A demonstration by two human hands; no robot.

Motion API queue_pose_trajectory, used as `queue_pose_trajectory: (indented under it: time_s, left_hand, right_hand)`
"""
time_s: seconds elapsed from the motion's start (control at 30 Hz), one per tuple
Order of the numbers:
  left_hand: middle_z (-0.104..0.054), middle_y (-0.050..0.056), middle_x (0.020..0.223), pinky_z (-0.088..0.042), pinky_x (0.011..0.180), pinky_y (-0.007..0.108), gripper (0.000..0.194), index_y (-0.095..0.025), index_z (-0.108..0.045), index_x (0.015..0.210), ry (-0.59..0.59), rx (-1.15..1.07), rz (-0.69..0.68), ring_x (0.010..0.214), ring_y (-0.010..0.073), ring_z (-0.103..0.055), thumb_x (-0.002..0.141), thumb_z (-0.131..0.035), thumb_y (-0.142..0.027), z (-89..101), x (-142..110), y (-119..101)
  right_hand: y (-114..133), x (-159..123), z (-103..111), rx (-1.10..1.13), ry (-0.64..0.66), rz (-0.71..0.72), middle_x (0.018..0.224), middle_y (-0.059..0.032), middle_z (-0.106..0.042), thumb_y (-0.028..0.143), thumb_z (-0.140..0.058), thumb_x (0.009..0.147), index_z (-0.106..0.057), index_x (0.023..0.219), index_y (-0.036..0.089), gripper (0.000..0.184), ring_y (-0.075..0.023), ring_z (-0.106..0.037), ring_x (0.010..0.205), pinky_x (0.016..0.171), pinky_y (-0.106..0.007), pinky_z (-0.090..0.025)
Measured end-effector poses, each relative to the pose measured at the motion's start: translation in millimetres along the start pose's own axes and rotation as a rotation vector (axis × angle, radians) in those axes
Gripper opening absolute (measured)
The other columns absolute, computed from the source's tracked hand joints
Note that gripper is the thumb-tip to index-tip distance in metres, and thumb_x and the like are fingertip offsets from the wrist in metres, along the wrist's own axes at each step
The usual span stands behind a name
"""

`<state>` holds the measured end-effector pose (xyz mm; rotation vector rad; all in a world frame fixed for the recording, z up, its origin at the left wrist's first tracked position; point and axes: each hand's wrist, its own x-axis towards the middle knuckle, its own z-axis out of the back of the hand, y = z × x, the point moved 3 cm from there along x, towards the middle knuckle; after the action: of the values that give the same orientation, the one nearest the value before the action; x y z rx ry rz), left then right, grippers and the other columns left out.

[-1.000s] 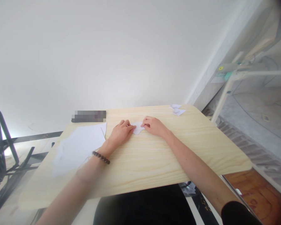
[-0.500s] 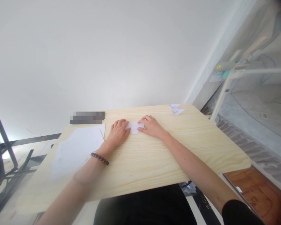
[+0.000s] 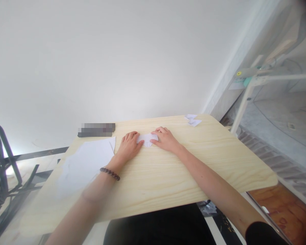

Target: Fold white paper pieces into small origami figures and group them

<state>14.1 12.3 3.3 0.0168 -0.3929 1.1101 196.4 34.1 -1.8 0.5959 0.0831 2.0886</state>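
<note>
A small folded piece of white paper (image 3: pixel 147 139) lies on the light wooden table (image 3: pixel 168 170), towards its far side. My left hand (image 3: pixel 129 145) rests flat on the table with fingers stretched out, its fingertips pressing the paper's left edge. My right hand (image 3: pixel 165 139) lies on the paper's right edge, fingers extended and pressing down. A dark bead bracelet (image 3: pixel 109 173) circles my left wrist.
A stack of white sheets (image 3: pixel 85 163) lies on the table to the left. A dark flat object (image 3: pixel 96 130) sits at the far left edge. Two small folded paper pieces (image 3: pixel 193 120) lie at the far right corner. A white frame (image 3: pixel 247 92) stands right; black chair (image 3: pixel 0 170) left.
Both hands went from pinching the paper's folds to pressing it flat. The left fingers straightened out, and the paper now lies flatter between the two hands.
</note>
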Motion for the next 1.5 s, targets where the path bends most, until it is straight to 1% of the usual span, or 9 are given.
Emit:
queue_pose_trajectory:
  time_s: [0.27,0.53,0.67,0.8,0.93,1.03,1.13,1.37,1.5]
  left_hand:
    - [-0.052,0.009,0.105,-0.035,0.086,0.039,0.035,-0.016,-0.045,0.104,-0.069,-0.146,0.046,0.101,0.0242,-0.044,0.078,-0.045,-0.039,-7.7,4,10]
    - [-0.059,0.004,0.086,-0.039,0.075,0.031,0.014,-0.019,-0.050,0.085,-0.047,-0.401,0.053,0.083,0.0183,-0.053,0.079,-0.042,-0.028,2.4,6,5]
    - [-0.059,0.002,0.079,-0.041,0.066,0.027,0.016,-0.019,-0.050,0.084,-0.078,-0.545,0.133,0.074,0.0153,-0.055,0.079,-0.043,-0.032,4.7,5,5]
    - [-0.059,0.002,0.080,-0.041,0.058,0.024,0.025,-0.018,-0.048,0.091,-0.109,-0.704,0.195,0.065,0.0127,-0.054,0.077,-0.046,-0.038,4.9,5,5]
    - [-0.061,0.002,0.079,-0.039,0.052,0.022,0.039,-0.018,-0.047,0.100,-0.070,-0.836,0.224,0.057,0.0108,-0.052,0.071,-0.054,-0.043,8.0,4,0]
    - [-0.062,0.003,0.081,-0.040,0.055,0.022,0.042,-0.017,-0.049,0.099,-0.035,-0.875,0.223,0.062,0.0123,-0.054,0.067,-0.059,-0.044,11.2,3,-5]
    - [-0.063,0.004,0.086,-0.041,0.062,0.023,0.037,-0.016,-0.055,0.090,-0.044,-0.860,0.212,0.071,0.0148,-0.056,0.066,-0.059,-0.044,13.6,2,-7]
    - [-0.063,0.004,0.084,-0.042,0.067,0.025,0.032,-0.015,-0.062,0.085,-0.009,-0.841,0.180,0.077,0.0173,-0.056,0.070,-0.055,-0.043,15.6,1,-10]
    - [-0.064,0.004,0.085,-0.042,0.067,0.024,0.031,-0.015,-0.063,0.083,0.005,-0.867,0.183,0.077,0.0177,-0.057,0.069,-0.056,-0.042,17.0,1,-12]
  right_hand:
    - [3,-1,3,-0.012,0.034,-0.031,0.106,-0.0082,-0.047,0.046,-0.046,0.078,-0.052,0.112,0.022,0.043,-0.0208,-0.042,0.099,0.089,-0.035,-0.031]
    - [1,-1,2,0.091,0.001,-0.014,0.108,-0.0088,-0.049,0.038,-0.049,0.077,-0.047,0.117,0.021,0.043,-0.0202,-0.043,0.101,0.088,-0.034,-0.032]
    - [-4,0,0,0.281,-0.015,-0.079,0.099,-0.0066,-0.055,0.034,-0.054,0.073,-0.037,0.123,0.020,0.055,-0.0160,-0.051,0.083,0.078,-0.031,-0.038]
    - [-7,0,-3,0.558,0.013,-0.143,0.080,-0.0012,-0.058,0.036,-0.057,0.069,-0.044,0.112,0.020,0.048,-0.0115,-0.051,0.065,0.061,-0.024,-0.039]
    - [-2,1,0,0.724,-0.093,-0.167,0.074,0.0002,-0.057,0.038,-0.060,0.065,-0.047,0.102,0.017,0.045,-0.0092,-0.047,0.060,0.056,-0.021,-0.037]
    - [6,1,2,0.695,-0.096,-0.153,0.066,0.0019,-0.052,0.041,-0.060,0.065,-0.055,0.083,0.016,0.032,-0.0078,-0.042,0.056,0.053,-0.020,-0.033]
    - [10,1,4,0.662,-0.054,-0.146,0.059,0.0030,-0.046,0.044,-0.058,0.065,-0.055,0.070,0.014,0.030,-0.0070,-0.036,0.054,0.050,-0.020,-0.030]
    - [14,-1,6,0.620,0.031,-0.128,0.055,0.0033,-0.041,0.047,-0.051,0.070,-0.052,0.061,0.013,0.035,-0.0064,-0.034,0.052,0.047,-0.019,-0.026]
    - [16,-2,6,0.578,0.027,-0.103,0.057,0.0020,-0.047,0.045,-0.050,0.072,-0.055,0.064,0.012,0.034,-0.0068,-0.036,0.052,0.048,-0.020,-0.027]
